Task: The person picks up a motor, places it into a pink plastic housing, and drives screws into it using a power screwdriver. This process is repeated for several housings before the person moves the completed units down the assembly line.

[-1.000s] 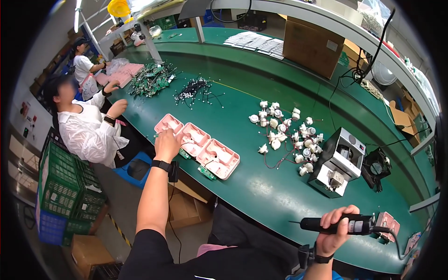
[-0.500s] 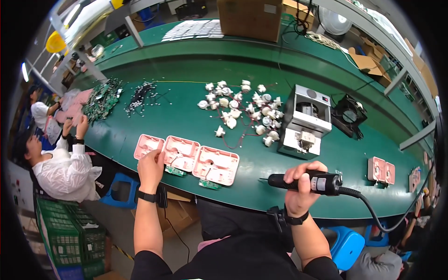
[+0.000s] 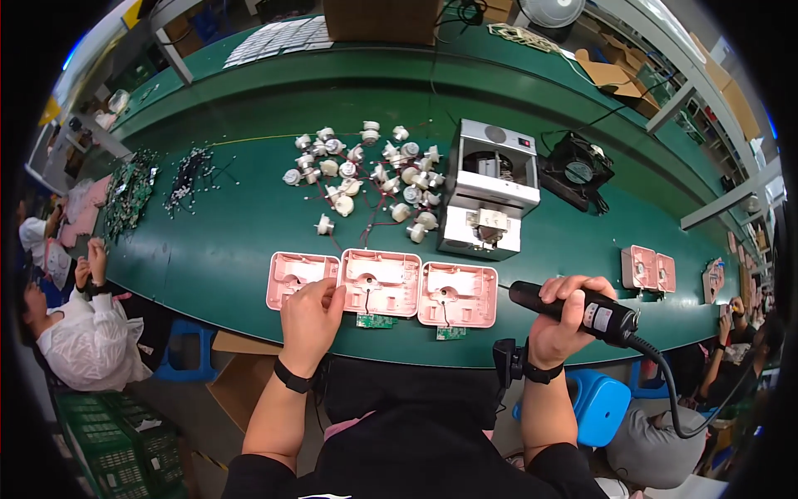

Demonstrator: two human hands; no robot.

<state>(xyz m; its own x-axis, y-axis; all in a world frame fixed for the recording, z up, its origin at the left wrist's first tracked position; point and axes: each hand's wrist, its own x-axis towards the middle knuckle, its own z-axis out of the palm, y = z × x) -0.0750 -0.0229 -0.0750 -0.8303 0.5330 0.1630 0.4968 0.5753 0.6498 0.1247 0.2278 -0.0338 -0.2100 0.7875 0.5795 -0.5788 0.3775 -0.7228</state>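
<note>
Three pink plastic housing shells, a left (image 3: 280, 287), a middle (image 3: 397, 301) and a right one (image 3: 478, 308), lie side by side near the table's front edge. My left hand (image 3: 309, 324) reaches over the left shell with its fingers bent and close together; whatever lies under the fingertips is hidden. Black wires lead from the other two shells to small green circuit boards, a middle one (image 3: 376, 321) and a right one (image 3: 451, 333). In my right hand (image 3: 565, 328) is a black corded electric screwdriver (image 3: 607, 318), its thin bit pointing left beside the right shell's edge.
White motors (image 3: 342, 204) with red wires lie heaped behind the shells. A grey metal machine (image 3: 495, 187) and a black fan (image 3: 575, 175) stand right of them. More pink shells (image 3: 648, 270) sit at far right. Circuit boards (image 3: 129, 195) are piled left, near a co-worker (image 3: 91, 333).
The whole view has shifted, so the shells and my left hand appear farther right. The screwdriver's bit is now closer to the right shell. My right hand keeps its grip.
</note>
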